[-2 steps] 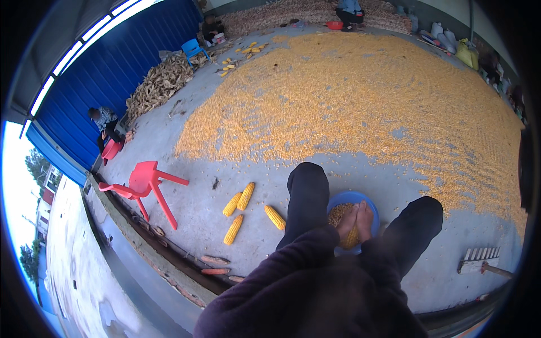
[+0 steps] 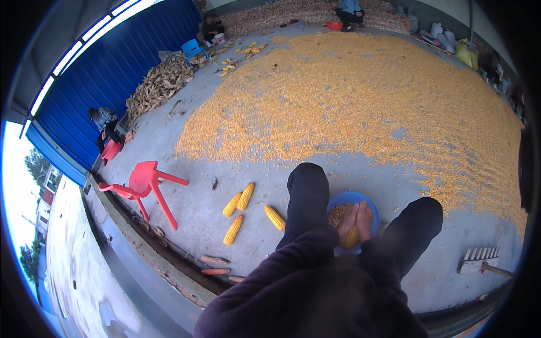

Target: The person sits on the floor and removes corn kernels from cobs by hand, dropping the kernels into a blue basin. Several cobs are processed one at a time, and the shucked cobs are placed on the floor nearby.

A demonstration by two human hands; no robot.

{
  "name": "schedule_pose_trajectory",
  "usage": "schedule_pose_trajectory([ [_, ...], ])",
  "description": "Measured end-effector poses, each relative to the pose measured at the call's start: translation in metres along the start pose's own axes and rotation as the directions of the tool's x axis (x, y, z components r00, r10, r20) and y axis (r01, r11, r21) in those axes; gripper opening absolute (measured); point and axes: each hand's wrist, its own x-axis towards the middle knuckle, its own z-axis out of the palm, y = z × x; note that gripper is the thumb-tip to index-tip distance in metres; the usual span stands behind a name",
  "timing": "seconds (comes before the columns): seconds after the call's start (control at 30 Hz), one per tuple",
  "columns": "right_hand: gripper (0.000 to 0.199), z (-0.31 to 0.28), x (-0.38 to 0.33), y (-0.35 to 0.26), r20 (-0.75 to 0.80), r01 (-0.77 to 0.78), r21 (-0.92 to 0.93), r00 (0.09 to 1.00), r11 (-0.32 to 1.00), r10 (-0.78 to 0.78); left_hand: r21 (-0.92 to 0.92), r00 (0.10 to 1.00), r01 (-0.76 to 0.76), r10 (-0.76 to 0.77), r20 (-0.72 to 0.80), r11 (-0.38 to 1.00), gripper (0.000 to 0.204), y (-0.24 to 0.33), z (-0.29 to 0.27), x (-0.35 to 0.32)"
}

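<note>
Between my knees stands a blue basin (image 2: 352, 195) with loose corn kernels (image 2: 337, 214) in it. My left hand (image 2: 347, 221) and my right hand (image 2: 364, 220) are close together over the basin, both closed on a yellow corn cob (image 2: 350, 239). The cob's near end shows below the hands; its far part is hidden by them. My fingertips are too small to make out singly. On the floor left of my knee lie several more ears of corn (image 2: 245, 196), one of them a separate ear (image 2: 274, 217) close to my leg.
A wide layer of corn kernels (image 2: 338, 101) covers the floor ahead. A red chair (image 2: 145, 181) stands at left, near stripped cobs (image 2: 215, 271) along a ledge. A wooden rake (image 2: 479, 261) lies at right. Husks (image 2: 160, 87), a blue chair (image 2: 193, 49) and other people are farther off.
The corn cob in my hands has shifted very slightly to the left. Nothing else has visibly moved.
</note>
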Motion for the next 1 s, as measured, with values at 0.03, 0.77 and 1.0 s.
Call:
schedule_pose_trajectory([
  [0.03,0.050,-0.001,-0.002,-0.002,-0.007,0.017,0.007,1.000,1.000,-0.017,-0.047,1.000,-0.021,0.022,0.018,0.999,0.052,-0.004,0.000,0.002],
  [0.77,0.037,-0.012,0.000,-0.045,-0.049,0.092,-0.020,0.994,0.996,-0.093,-0.035,0.990,0.110,-0.107,0.095,0.993,0.034,0.064,0.004,-0.006],
  [1.0,0.032,-0.020,0.006,-0.099,0.031,0.055,0.018,0.998,0.998,-0.055,0.394,0.957,-0.289,0.273,0.097,0.872,0.029,0.024,-0.034,0.028],
])
